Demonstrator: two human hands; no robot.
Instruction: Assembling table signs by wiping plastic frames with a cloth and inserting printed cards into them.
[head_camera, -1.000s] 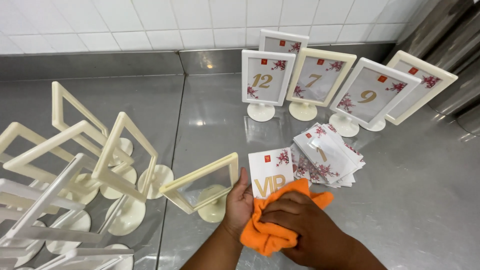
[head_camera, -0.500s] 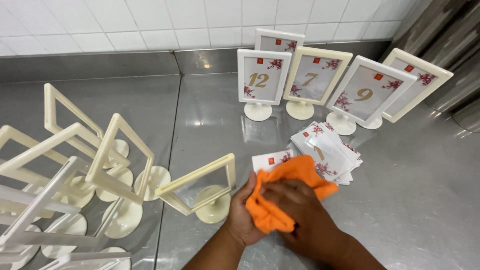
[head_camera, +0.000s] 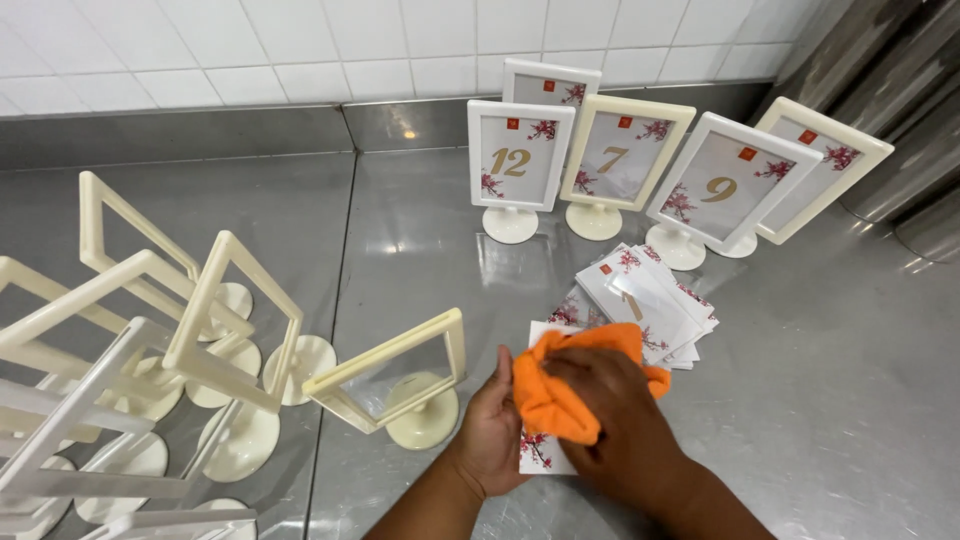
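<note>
While the stainless steel counter (head_camera: 850, 420) is carrying everything below the white tiled wall (head_camera: 300, 40), empty cream frames (head_camera: 150, 330) are crowding its left side and five filled number stands (head_camera: 610, 160) are lining the back, probably as the finished ones. Loose flowered cards (head_camera: 650, 310) are lying fanned between them. The left hand (head_camera: 490, 430) is pinning one card (head_camera: 540, 455) flat, so it seems, while the right hand (head_camera: 620, 420) is closing around an orange cloth (head_camera: 555, 390) and pressing it on that card.
</note>
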